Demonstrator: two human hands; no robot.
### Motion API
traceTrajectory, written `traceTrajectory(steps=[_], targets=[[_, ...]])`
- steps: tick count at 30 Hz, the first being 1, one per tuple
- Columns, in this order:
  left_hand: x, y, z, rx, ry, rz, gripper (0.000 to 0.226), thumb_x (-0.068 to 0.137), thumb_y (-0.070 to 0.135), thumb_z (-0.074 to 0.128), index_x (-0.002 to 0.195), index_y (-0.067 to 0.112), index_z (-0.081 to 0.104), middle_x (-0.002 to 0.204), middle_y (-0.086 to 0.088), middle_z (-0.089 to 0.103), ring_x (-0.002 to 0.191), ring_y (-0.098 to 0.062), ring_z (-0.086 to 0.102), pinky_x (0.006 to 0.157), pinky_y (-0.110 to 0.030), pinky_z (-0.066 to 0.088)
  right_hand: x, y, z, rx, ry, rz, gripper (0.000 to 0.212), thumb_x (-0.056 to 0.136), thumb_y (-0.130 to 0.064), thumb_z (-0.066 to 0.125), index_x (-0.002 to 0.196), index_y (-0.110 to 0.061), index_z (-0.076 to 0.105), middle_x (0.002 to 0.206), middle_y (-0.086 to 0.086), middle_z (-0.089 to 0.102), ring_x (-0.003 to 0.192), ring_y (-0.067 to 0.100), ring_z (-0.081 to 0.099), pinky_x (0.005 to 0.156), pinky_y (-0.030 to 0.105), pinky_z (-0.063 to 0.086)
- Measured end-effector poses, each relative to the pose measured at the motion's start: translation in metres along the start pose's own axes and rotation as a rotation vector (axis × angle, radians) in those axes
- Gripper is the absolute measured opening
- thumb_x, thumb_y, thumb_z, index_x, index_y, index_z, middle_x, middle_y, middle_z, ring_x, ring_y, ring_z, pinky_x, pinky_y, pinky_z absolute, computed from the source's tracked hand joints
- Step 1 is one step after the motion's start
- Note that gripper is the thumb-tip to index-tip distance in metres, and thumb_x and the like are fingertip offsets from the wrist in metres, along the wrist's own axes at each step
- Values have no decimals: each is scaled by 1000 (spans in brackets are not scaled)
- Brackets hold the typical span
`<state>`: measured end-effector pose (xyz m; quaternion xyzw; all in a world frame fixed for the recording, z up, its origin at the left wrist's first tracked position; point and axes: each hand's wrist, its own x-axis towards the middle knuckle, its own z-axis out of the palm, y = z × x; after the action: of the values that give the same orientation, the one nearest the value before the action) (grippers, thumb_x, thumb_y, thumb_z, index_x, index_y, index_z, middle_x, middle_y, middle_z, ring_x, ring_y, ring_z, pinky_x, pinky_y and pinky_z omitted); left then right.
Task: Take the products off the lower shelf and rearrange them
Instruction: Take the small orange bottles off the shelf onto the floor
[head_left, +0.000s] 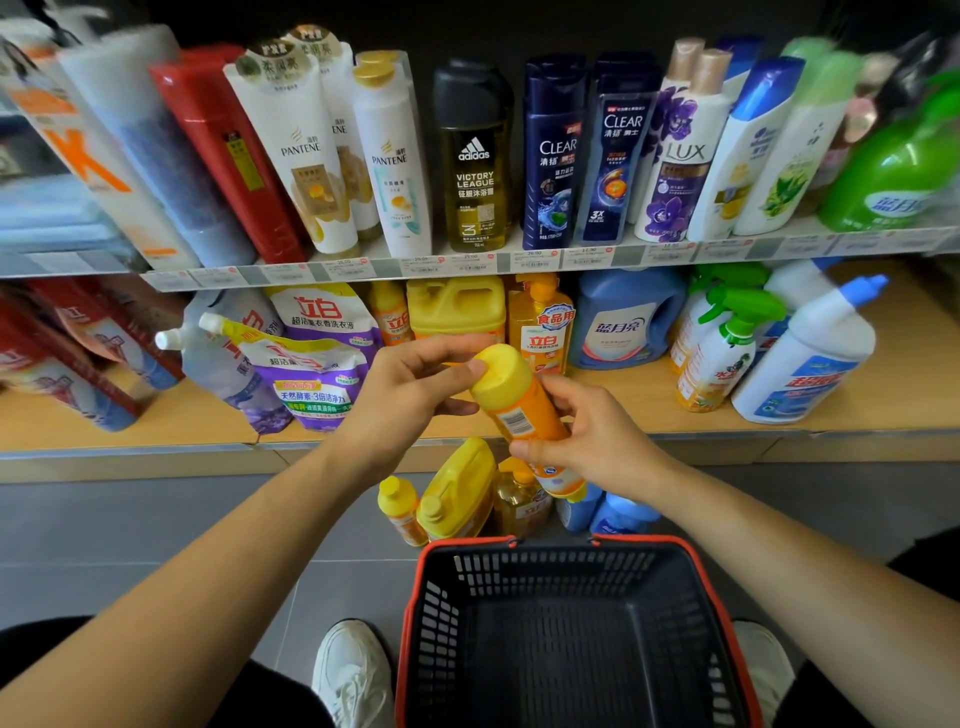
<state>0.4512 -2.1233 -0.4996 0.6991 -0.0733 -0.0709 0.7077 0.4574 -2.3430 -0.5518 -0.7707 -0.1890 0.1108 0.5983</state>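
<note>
An orange bottle with a yellow cap is held tilted in front of the lower shelf. My left hand grips it at the cap, thumb on top. My right hand holds its lower body. On the lower shelf stand purple-white refill pouches, a yellow jug, an orange pump bottle, a blue detergent jug, green-trigger spray bottles and a white toilet-cleaner bottle. On the floor below stand a small orange bottle, a yellow jug, an amber pump bottle and blue bottles.
A black shopping basket with a red rim sits on the grey tiled floor between my white shoes; nothing lies in it. The upper shelf carries shampoo and shower-gel bottles. Red boxes lean at the lower shelf's left end.
</note>
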Motion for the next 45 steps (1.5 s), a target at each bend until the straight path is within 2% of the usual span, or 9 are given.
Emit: traceTrajectory(steps=[7, 15, 18, 21, 26, 32, 36, 38, 45], targets=[[-2, -6, -3, 201, 52, 212, 27, 86, 16, 73, 113, 13, 75, 125, -2, 72, 114, -25, 68, 96, -44, 58, 3, 0, -1, 57, 35, 39, 37, 79, -17, 83, 113, -24, 67, 110, 0, 74, 104, 16, 69, 93, 48, 57], [-3, -7, 0, 378, 296, 334, 18, 84, 15, 79, 101, 12, 78, 92, -1, 79, 84, -16, 75, 76, -30, 62, 4, 0, 1, 119, 5, 54, 46, 82, -17, 81, 123, -24, 62, 116, -4, 72, 108, 12, 69, 93, 38, 57], [-2, -9, -2, 448, 343, 298, 20, 85, 14, 80, 104, 13, 77, 81, 0, 78, 77, -12, 75, 69, -26, 60, 4, 0, 3, 147, 2, 62, 45, 81, -14, 81, 121, -24, 63, 113, -5, 74, 105, 10, 69, 83, 27, 57], [0, -17, -4, 541, 239, 191, 25, 85, 11, 80, 109, 9, 76, 89, -2, 78, 85, -13, 75, 81, -33, 62, 5, -2, 4, 179, 17, 63, 44, 80, -13, 82, 118, -27, 64, 111, -5, 75, 103, 10, 70, 79, 22, 56], [-1, -39, -6, 640, -64, -160, 38, 86, 16, 79, 123, 12, 70, 112, -3, 73, 104, -16, 68, 97, -42, 56, 10, -5, -2, 307, 88, 84, 40, 79, -13, 80, 116, -22, 67, 110, 1, 76, 104, 17, 71, 86, 33, 58], [-14, -60, -3, 425, -257, -377, 52, 86, 25, 80, 133, 23, 57, 124, 4, 69, 115, -13, 65, 100, -34, 54, 17, -8, -8, 476, 200, 113, 40, 71, -23, 79, 109, -15, 69, 110, 7, 75, 105, 24, 71, 82, 37, 60], [-17, -61, -8, 263, -105, -341, 49, 78, 25, 83, 121, 16, 61, 113, -6, 73, 101, -19, 71, 77, -26, 59, 21, -7, -10, 532, 267, 173, 36, 84, -18, 74, 117, -10, 63, 112, 6, 74, 104, 22, 72, 83, 41, 61], [-19, -58, -12, 148, 24, -308, 55, 71, 25, 84, 120, 12, 63, 114, -12, 72, 101, -27, 72, 80, -33, 62, 23, -4, -8, 469, 301, 222, 24, 91, -22, 69, 113, -13, 64, 108, 5, 76, 96, 21, 74, 77, 36, 62], [-20, -34, -49, 163, 393, -33, 55, 62, 38, 95, 108, 17, 72, 102, -4, 77, 94, -24, 75, 75, -37, 63, 35, 39, 13, -201, 152, 279, 28, 90, -32, 72, 112, -15, 74, 107, 4, 73, 99, 19, 69, 86, 40, 57]])
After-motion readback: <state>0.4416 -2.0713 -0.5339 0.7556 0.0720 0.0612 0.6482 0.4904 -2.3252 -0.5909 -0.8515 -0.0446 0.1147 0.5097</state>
